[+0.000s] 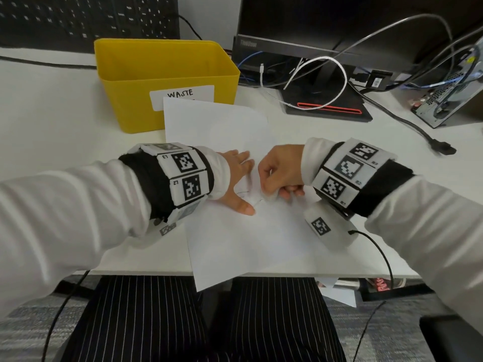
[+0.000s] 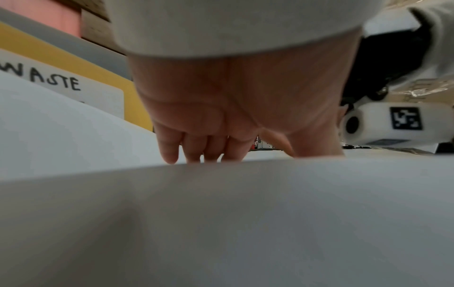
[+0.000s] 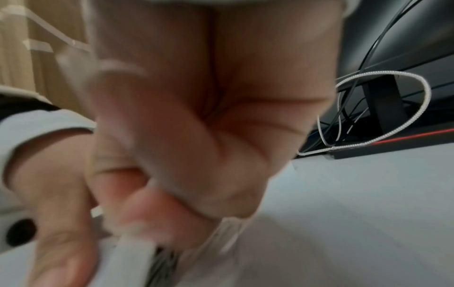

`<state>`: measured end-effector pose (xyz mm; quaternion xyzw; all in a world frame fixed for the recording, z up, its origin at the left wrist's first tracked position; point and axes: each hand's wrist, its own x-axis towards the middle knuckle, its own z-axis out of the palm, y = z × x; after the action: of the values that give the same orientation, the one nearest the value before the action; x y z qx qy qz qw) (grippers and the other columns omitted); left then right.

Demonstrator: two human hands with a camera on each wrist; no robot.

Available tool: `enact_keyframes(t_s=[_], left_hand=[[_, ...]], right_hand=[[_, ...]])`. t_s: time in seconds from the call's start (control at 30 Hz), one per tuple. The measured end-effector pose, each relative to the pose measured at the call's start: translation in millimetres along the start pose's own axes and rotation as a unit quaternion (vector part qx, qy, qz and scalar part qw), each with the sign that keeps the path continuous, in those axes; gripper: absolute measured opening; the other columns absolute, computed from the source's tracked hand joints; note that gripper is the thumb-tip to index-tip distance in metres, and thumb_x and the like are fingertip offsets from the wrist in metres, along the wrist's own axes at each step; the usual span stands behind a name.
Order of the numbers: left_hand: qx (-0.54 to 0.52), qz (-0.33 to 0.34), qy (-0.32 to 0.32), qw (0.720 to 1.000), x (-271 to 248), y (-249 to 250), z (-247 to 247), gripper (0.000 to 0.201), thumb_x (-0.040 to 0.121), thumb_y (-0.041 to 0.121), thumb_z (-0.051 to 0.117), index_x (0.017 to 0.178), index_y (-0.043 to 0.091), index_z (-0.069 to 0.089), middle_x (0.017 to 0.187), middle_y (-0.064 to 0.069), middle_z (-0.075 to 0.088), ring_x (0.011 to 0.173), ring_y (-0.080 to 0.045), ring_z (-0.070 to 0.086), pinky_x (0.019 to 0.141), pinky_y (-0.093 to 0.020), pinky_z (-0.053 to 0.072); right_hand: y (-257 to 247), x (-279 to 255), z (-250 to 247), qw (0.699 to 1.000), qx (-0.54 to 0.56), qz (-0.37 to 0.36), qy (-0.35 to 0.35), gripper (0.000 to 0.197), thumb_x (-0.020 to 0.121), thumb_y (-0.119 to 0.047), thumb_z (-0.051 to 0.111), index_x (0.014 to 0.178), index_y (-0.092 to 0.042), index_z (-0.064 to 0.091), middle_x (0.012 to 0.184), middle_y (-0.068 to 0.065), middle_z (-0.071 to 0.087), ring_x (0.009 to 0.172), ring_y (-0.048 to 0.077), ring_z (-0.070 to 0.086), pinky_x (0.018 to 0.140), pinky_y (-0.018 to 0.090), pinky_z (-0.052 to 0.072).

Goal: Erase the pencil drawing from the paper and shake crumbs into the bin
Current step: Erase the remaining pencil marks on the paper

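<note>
We see the left hand point(image 1: 236, 176) spread flat, fingers straight, pressing the paper point(image 1: 235, 231) down onto the white bench point(image 1: 52, 113). Right beside it, the right hand point(image 1: 281, 171) is curled tight, fingers folded under and bearing down on the sheet; the right wrist view shows something pale and blocky at the fingertips, an eraser point(image 3: 134, 252) by the look of it, though the blur keeps us from being sure. Faint pencil lines point(image 1: 254, 201) show on the sheet between the two hands. The paper lies askew on the bench, its near corner hanging over the bench edge, its far corner just in front of the yellow bin point(image 1: 164, 71). We can see into the bin only partway, and the part of the inside we see is bare yellow wall. A white label on its front reads "WASTE" point(image 1: 180, 94) in black marker. Behind, a black monitor point(image 1: 339, 19) carries a brand mark too blurred to read.
</note>
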<state>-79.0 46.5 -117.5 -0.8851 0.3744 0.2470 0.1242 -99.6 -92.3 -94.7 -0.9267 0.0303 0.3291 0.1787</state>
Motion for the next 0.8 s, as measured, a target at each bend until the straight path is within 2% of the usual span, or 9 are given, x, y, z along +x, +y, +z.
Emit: enact_keyframes(t_s=[0.07, 0.1, 0.23, 0.3, 0.43, 0.5, 0.67, 0.73, 0.8], left_hand=[[0.001, 0.000, -0.002, 1.000, 1.3, -0.7, 0.5, 0.106, 0.079, 0.070, 0.045, 0.150, 0.016, -0.012, 0.159, -0.001, -0.015, 0.148, -0.020, -0.008, 0.121, -0.039, 0.007], [0.000, 0.003, -0.003, 1.000, 1.7, -0.8, 1.0, 0.107, 0.079, 0.070, 0.046, 0.151, 0.016, -0.011, 0.159, -0.001, -0.014, 0.148, -0.021, -0.007, 0.121, -0.039, 0.007], [-0.006, 0.003, 0.001, 1.000, 0.8, 0.3, 0.5, 0.106, 0.079, 0.068, 0.048, 0.151, 0.016, -0.010, 0.159, -0.003, -0.012, 0.148, -0.022, -0.006, 0.120, -0.040, 0.008], [-0.010, 0.000, 0.001, 1.000, -0.1, 1.0, -0.4, 0.105, 0.080, 0.067, 0.049, 0.151, 0.016, -0.010, 0.159, -0.003, -0.012, 0.148, -0.022, -0.006, 0.119, -0.039, 0.008], [-0.007, 0.002, -0.002, 1.000, -0.4, -0.1, -0.8, 0.106, 0.079, 0.068, 0.048, 0.151, 0.017, -0.010, 0.159, -0.002, -0.014, 0.148, -0.021, -0.007, 0.119, -0.038, 0.007], [-0.006, 0.001, -0.003, 1.000, -0.5, 0.0, -0.5, 0.106, 0.080, 0.069, 0.047, 0.151, 0.016, -0.012, 0.159, -0.002, -0.014, 0.148, -0.020, -0.008, 0.119, -0.037, 0.006], [-0.008, -0.003, -0.001, 1.000, -0.3, 0.4, -0.4, 0.106, 0.080, 0.068, 0.048, 0.151, 0.017, -0.011, 0.159, -0.001, -0.013, 0.148, -0.021, -0.007, 0.119, -0.038, 0.008], [-0.013, -0.003, 0.002, 1.000, 1.2, -0.1, 0.5, 0.107, 0.079, 0.068, 0.049, 0.151, 0.017, -0.011, 0.159, -0.002, -0.012, 0.148, -0.021, -0.006, 0.119, -0.038, 0.008], [-0.012, -0.001, 0.004, 1.000, 2.4, -0.2, 1.0, 0.108, 0.078, 0.069, 0.050, 0.151, 0.017, -0.010, 0.159, -0.002, -0.011, 0.148, -0.022, -0.006, 0.119, -0.039, 0.008]], right_hand=[[-1.3, -2.6, 0.4, 1.000, -0.005, 0.004, -0.030, 0.009, 0.071, -0.010, 0.068, 0.076, -0.003, 0.068, 0.050, 0.005, 0.058, 0.040, 0.016, 0.043, 0.041, 0.021, 0.041], [-3.5, -1.1, -1.6, 1.000, -0.008, 0.007, -0.020, 0.006, 0.071, -0.010, 0.068, 0.072, -0.004, 0.067, 0.052, 0.005, 0.058, 0.041, 0.015, 0.044, 0.042, 0.021, 0.041], [-13.2, 11.6, -14.8, 0.995, -0.030, 0.011, 0.090, 0.010, 0.075, -0.010, 0.067, 0.067, -0.012, 0.060, 0.054, 0.000, 0.059, 0.028, 0.005, 0.045, 0.042, 0.018, 0.041], [-12.6, 13.0, -15.1, 0.994, -0.037, 0.007, 0.098, 0.013, 0.075, -0.010, 0.067, 0.066, -0.013, 0.059, 0.054, -0.001, 0.059, 0.025, 0.002, 0.044, 0.041, 0.017, 0.041], [-6.7, 0.8, -5.6, 0.999, -0.037, 0.013, -0.027, 0.012, 0.072, -0.009, 0.069, 0.064, -0.012, 0.060, 0.048, 0.002, 0.056, 0.037, 0.013, 0.045, 0.041, 0.019, 0.041], [-5.5, -1.3, -3.9, 0.998, -0.020, 0.015, -0.057, 0.010, 0.071, -0.009, 0.069, 0.064, -0.011, 0.062, 0.048, 0.004, 0.056, 0.044, 0.017, 0.042, 0.043, 0.021, 0.040], [-8.7, 12.0, -13.9, 0.997, 0.021, 0.001, 0.080, 0.010, 0.075, -0.006, 0.063, 0.066, -0.011, 0.061, 0.054, 0.004, 0.059, 0.041, 0.015, 0.046, 0.043, 0.020, 0.042], [-6.5, 13.6, -12.9, 0.995, 0.021, -0.005, 0.094, 0.011, 0.074, -0.005, 0.064, 0.067, -0.012, 0.060, 0.053, 0.004, 0.058, 0.040, 0.015, 0.046, 0.044, 0.021, 0.043], [-0.9, 10.4, -8.9, 0.997, 0.021, -0.007, 0.068, 0.010, 0.074, -0.006, 0.064, 0.067, -0.012, 0.060, 0.052, 0.005, 0.057, 0.037, 0.015, 0.045, 0.042, 0.021, 0.042]])
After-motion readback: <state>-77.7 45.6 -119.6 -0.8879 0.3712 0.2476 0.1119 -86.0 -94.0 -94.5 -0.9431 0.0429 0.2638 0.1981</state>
